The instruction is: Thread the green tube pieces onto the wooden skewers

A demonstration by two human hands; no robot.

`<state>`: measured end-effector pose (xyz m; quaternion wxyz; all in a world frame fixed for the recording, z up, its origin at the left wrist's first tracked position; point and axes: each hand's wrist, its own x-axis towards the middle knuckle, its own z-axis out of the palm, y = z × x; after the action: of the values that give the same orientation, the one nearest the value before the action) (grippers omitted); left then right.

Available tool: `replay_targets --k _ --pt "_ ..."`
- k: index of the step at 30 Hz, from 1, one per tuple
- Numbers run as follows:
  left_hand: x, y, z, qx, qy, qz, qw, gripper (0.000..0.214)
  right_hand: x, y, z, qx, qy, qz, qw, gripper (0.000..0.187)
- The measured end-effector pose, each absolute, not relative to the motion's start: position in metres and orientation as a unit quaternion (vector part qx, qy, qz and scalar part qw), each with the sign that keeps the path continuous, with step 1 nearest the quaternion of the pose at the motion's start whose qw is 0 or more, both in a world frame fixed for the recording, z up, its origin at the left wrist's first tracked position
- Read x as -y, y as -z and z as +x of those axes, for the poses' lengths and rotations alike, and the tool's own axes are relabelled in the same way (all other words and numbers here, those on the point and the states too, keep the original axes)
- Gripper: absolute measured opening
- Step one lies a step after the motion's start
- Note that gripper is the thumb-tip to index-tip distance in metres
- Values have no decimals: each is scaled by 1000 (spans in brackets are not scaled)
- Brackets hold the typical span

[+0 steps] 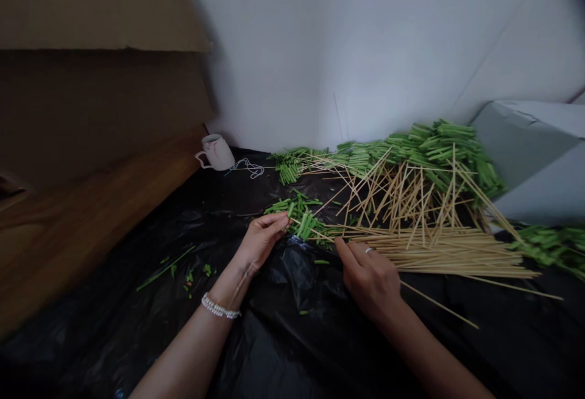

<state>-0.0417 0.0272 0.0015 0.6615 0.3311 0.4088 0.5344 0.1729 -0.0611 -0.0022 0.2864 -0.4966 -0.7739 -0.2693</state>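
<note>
My left hand [264, 239] pinches a short cut green stem [290, 209] between thumb and fingers. A thin bamboo skewer [315, 232] runs from those fingertips to my right hand [371, 274], which is closed around it. The skewer's other end sticks out behind the right wrist, pointing down and right. Whether its tip is inside the stem I cannot tell. Just beyond my hands lies a small heap of cut green stems [307, 226]. To the right of my right hand is a thick stack of bare skewers [450, 254] lying side by side.
Skewers strewn at angles [414, 195] lie in front of long piles of green stems [439, 146] along the white wall. A white mug [218, 153] stands back left beside tangled string [250, 168]. Cardboard [100, 94] rises at left, a pale box [525, 155] at right. Black plastic sheeting [274, 332] lies underneath.
</note>
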Motion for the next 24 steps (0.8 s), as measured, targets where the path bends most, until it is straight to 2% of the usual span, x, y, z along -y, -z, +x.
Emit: replay_targets --k 24 --pt "-20 -3 -37 -361 -461 288 758 15 62 4 170 785 253 -485 289 33"
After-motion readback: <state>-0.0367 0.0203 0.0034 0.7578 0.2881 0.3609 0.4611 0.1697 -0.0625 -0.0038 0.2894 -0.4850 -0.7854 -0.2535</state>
